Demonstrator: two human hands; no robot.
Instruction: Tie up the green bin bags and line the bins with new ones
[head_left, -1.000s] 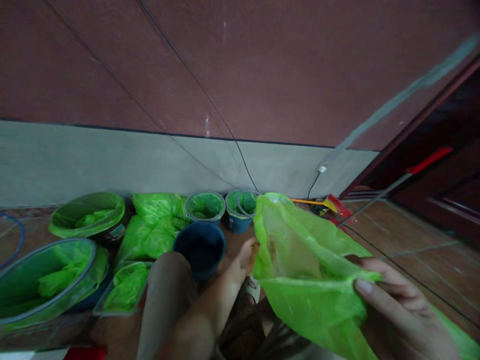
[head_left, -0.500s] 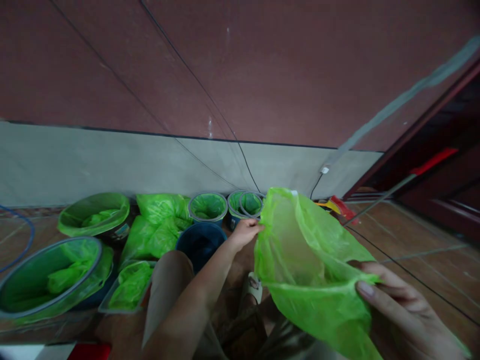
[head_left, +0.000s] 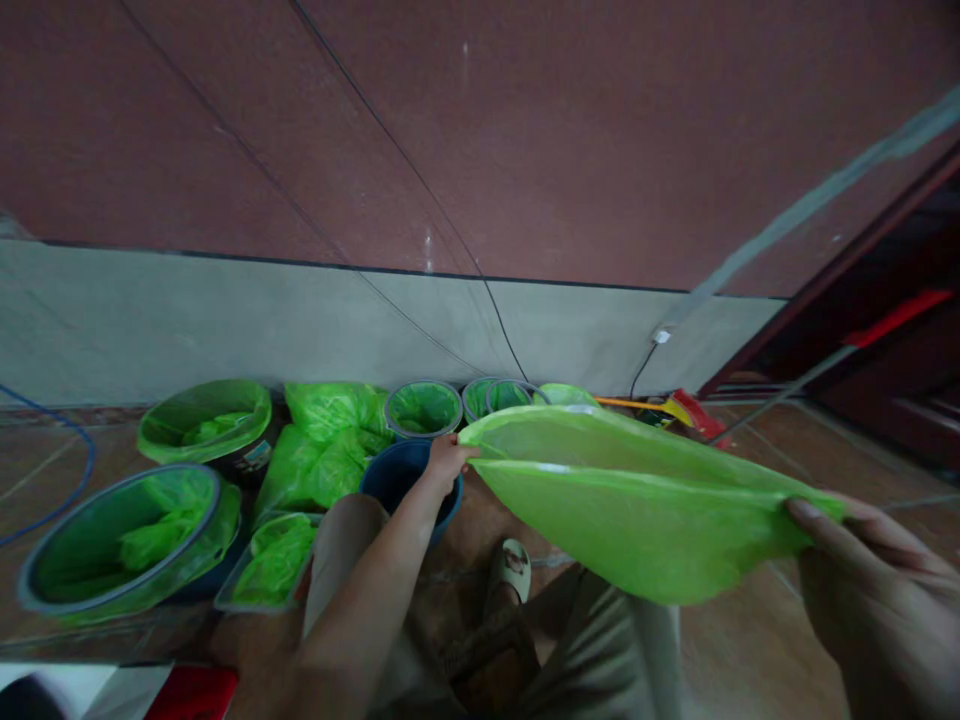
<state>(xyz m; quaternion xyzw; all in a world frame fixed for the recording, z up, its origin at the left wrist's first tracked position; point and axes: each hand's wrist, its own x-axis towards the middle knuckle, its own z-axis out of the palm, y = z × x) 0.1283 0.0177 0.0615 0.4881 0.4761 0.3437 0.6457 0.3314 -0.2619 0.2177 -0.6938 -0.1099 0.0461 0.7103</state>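
Observation:
A thin green plastic bag [head_left: 645, 530] is stretched wide between my two hands, its mouth facing up as a long narrow gap. My left hand [head_left: 448, 458] pinches the bag's left corner, above the rim of an unlined dark blue bin [head_left: 397, 470]. At the right, my right hand [head_left: 862, 560] grips the opposite corner between thumb and fingers. The bag hangs over my knees and touches neither the bins nor the floor. Behind it stand small bins lined with green bags, one of them a grey-rimmed bin [head_left: 424, 408].
To the left are a large lined bin [head_left: 41, 585], another lined bin [head_left: 255, 455], a pile of green bags [head_left: 330, 440] and a clear tray [head_left: 259, 604] of green plastic. A red and yellow broom [head_left: 694, 412] lies by the wall. A blue hose [head_left: 88, 450] curves at far left.
My hands have moved apart, the left one leftward and the right one to the right. The bag between them has gone from loosely gaping to stretched out lengthwise.

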